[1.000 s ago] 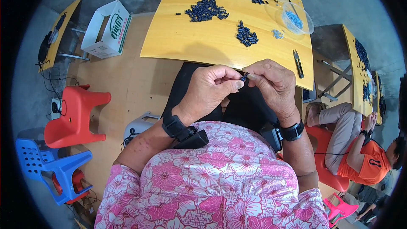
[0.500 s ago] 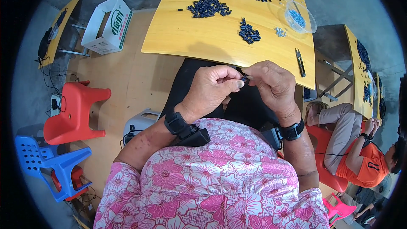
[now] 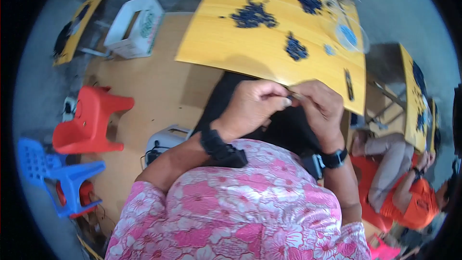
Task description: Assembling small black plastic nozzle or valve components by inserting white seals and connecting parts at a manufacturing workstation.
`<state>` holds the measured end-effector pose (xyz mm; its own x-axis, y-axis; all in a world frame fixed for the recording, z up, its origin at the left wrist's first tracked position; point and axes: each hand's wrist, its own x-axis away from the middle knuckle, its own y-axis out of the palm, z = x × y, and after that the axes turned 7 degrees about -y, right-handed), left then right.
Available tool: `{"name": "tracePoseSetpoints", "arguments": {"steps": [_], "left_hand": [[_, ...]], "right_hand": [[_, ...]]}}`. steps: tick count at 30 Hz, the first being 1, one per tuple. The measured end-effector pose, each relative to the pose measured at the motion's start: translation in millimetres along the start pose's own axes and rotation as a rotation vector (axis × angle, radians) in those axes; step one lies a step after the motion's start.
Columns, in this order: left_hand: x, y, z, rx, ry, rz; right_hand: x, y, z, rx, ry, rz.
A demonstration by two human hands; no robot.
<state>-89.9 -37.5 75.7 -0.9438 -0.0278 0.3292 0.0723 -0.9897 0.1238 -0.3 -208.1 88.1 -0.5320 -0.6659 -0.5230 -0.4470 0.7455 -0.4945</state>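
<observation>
My left hand (image 3: 255,106) and my right hand (image 3: 321,106) meet just off the near edge of the yellow table (image 3: 231,50), above my lap. Both are closed in a pinch, fingertips almost touching. Between them is a small dark piece (image 3: 291,97), blurred and mostly covered by the fingers. On the table beyond lies a small pile of dark, short cylindrical parts (image 3: 295,48). Next to it is a little heap of pale bits (image 3: 329,49). Black-handled thread snips (image 3: 349,85) lie near the right edge.
Larger piles of dark parts (image 3: 252,15) lie farther back. A clear plastic bowl (image 3: 363,43) holds blue pieces. To the left stand a white carton (image 3: 139,43), a red chair (image 3: 89,120) and a blue chair (image 3: 72,175). A person in orange (image 3: 411,204) sits at another table on the right.
The whole view has shifted, with the table and chairs now slightly farther right, and it is more blurred. Both hands stay pinched together; their fingers have shifted only a little.
</observation>
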Motion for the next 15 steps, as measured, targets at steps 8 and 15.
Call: {"name": "tracePoseSetpoints", "arguments": {"steps": [8,15], "left_hand": [[-1,14,-8,-0.059,0.354,0.149],[-1,15,-9,-0.050,0.431,0.209]], "right_hand": [[2,-7,-10,0.177,-0.069,0.001],[0,-7,-2,0.135,-0.169,0.026]]}}
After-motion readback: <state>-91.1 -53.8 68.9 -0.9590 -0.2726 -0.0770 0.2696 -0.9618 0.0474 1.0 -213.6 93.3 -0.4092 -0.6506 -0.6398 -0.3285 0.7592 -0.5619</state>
